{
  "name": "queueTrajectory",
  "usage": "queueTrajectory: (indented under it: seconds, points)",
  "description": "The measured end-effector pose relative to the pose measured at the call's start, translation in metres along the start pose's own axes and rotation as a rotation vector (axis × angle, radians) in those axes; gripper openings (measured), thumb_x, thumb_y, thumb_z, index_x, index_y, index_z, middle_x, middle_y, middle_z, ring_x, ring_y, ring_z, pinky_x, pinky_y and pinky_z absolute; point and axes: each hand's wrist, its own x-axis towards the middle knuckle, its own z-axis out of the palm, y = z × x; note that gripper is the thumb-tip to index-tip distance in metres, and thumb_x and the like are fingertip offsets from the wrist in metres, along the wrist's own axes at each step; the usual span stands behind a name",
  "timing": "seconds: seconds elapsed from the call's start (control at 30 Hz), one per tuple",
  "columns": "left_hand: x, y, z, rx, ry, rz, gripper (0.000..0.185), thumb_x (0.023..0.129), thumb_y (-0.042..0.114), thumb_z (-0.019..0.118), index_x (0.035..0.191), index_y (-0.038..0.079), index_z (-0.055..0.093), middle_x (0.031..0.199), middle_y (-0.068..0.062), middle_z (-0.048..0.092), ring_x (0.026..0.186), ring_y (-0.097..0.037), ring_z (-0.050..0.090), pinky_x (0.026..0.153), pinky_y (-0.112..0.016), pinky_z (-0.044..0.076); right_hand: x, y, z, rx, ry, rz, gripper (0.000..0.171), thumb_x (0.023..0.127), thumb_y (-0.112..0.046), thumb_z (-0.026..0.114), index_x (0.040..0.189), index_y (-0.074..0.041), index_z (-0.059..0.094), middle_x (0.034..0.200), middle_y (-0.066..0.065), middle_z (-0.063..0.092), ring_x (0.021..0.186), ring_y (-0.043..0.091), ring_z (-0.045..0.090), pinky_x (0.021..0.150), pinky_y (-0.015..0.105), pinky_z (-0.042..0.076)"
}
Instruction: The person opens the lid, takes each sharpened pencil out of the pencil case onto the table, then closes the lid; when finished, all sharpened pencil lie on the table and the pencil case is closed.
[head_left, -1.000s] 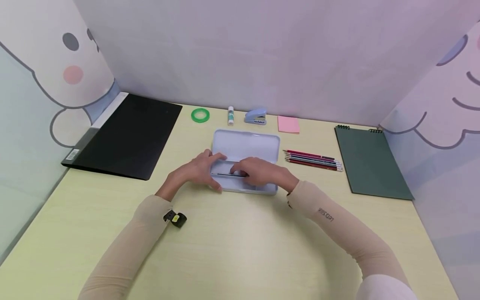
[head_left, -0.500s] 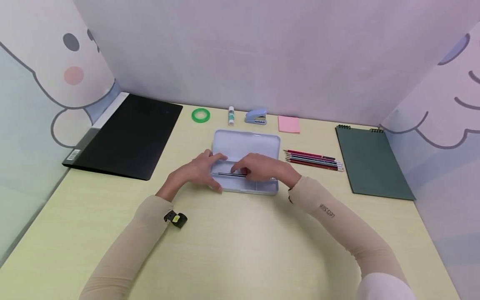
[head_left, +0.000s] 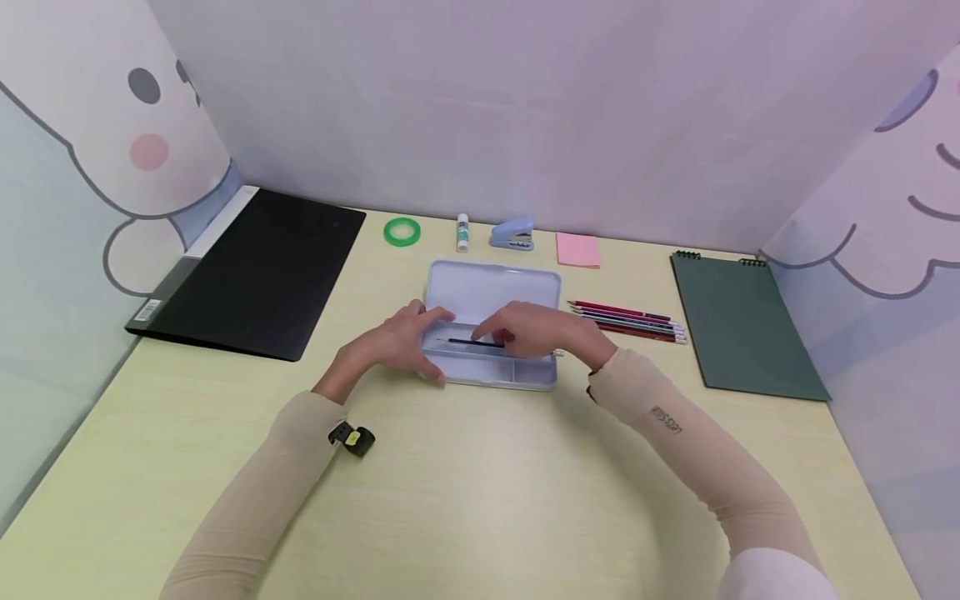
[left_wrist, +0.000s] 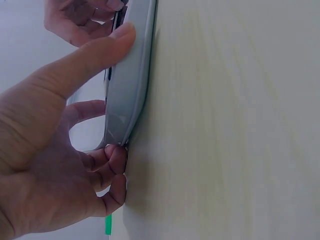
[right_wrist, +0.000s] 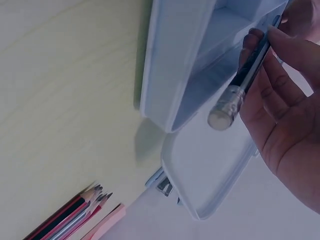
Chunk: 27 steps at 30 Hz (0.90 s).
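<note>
A black pencil [head_left: 476, 342] is held just over the open pencil case [head_left: 491, 292].

The pencil is pinched by the right hand [head_left: 542, 331] so it lies along the tray; the case's left end is gripped by the left hand [head_left: 396, 342] to keep it steady. Beyond the right fingers, spare pencils [head_left: 626, 320] are laid well clear; nothing is seen in the way.

black pencil [head_left: 476, 342] | level, above open pale-blue pencil case [head_left: 491, 300] tray
</note>
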Motion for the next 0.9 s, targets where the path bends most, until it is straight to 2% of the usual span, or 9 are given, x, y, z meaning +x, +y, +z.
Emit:
queueTrajectory:
  seconds: [0.33, 0.6, 0.73, 0.9]
  points:
    - [-0.001, -0.001, 0.001, -0.009, 0.003, 0.009, 0.099, 0.067, 0.041, 0.092, 0.15, 0.024, 0.04, 0.124, -0.016, 0.042, 0.109, -0.029, 0.047, 0.088, -0.041, 0.044, -0.02, 0.015, -0.007, 0.025, 0.016, 0.038, 0.045, 0.094, 0.0, 0.06, 0.135, -0.017, 0.063, 0.1, 0.005, 0.065, 0.093, 0.019, 0.055, 0.084, 0.032, 0.046]
    - [-0.001, -0.001, 0.0, -0.008, 0.016, 0.025, 0.1, 0.067, 0.04, 0.092, 0.15, 0.023, 0.04, 0.124, -0.016, 0.042, 0.109, -0.03, 0.047, 0.088, -0.041, 0.044, -0.05, 0.033, -0.013, 0.042, 0.067, 0.035, 0.045, 0.092, 0.003, 0.061, 0.135, -0.012, 0.063, 0.107, 0.008, 0.069, 0.094, 0.019, 0.06, 0.088, 0.036, 0.051]
    - [-0.001, -0.002, 0.0, -0.002, 0.022, 0.025, 0.099, 0.067, 0.039, 0.092, 0.15, 0.024, 0.04, 0.124, -0.016, 0.042, 0.109, -0.03, 0.047, 0.089, -0.042, 0.044, -0.066, 0.043, -0.016, 0.035, 0.115, 0.035, 0.044, 0.091, 0.005, 0.061, 0.132, -0.01, 0.064, 0.102, 0.009, 0.069, 0.087, 0.017, 0.059, 0.081, 0.035, 0.051]
    - [0.0, -0.002, 0.001, 0.002, 0.018, 0.025, 0.1, 0.067, 0.039, 0.092, 0.15, 0.023, 0.039, 0.125, -0.016, 0.042, 0.109, -0.03, 0.047, 0.089, -0.042, 0.044, -0.083, 0.055, -0.018, 0.04, 0.136, 0.068, 0.045, 0.09, 0.006, 0.059, 0.133, -0.009, 0.064, 0.097, 0.011, 0.067, 0.079, 0.017, 0.054, 0.074, 0.033, 0.047]
